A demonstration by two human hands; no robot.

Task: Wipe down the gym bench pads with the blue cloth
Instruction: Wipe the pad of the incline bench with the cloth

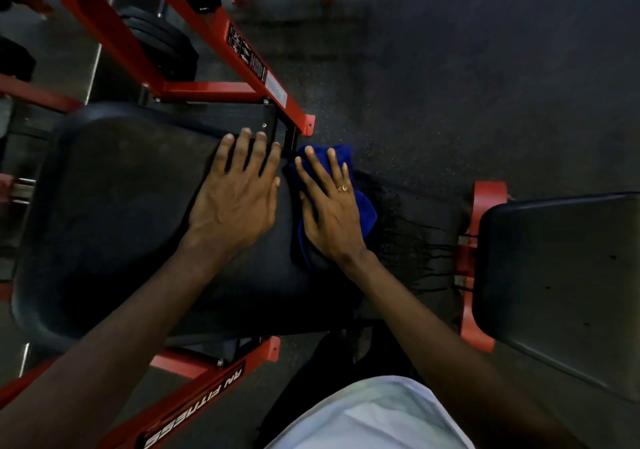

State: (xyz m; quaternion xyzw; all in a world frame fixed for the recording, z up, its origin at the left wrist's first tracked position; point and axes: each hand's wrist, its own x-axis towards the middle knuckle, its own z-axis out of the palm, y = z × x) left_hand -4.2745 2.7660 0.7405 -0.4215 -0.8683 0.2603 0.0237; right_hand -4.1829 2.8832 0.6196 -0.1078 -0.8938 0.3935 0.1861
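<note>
A large black bench pad (pixel 114 213) fills the left and middle of the head view. My left hand (pixel 239 195) lies flat on its right part, fingers straight and spread. The blue cloth (pixel 362 206) is bunched at the pad's right edge, partly hanging over it. My right hand (pixel 329 209), with a ring on one finger, presses flat on top of the cloth and covers most of it. A second black pad (pixel 561 275) stands apart at the right.
A red steel frame (pixel 242 88) runs around the near pad, with another red bar (pixel 194 400) at the bottom carrying white lettering. Black weight plates (pixel 162 50) sit at the upper left. Dark rubber floor (pixel 450 84) spreads to the upper right, with wet streaks between the pads.
</note>
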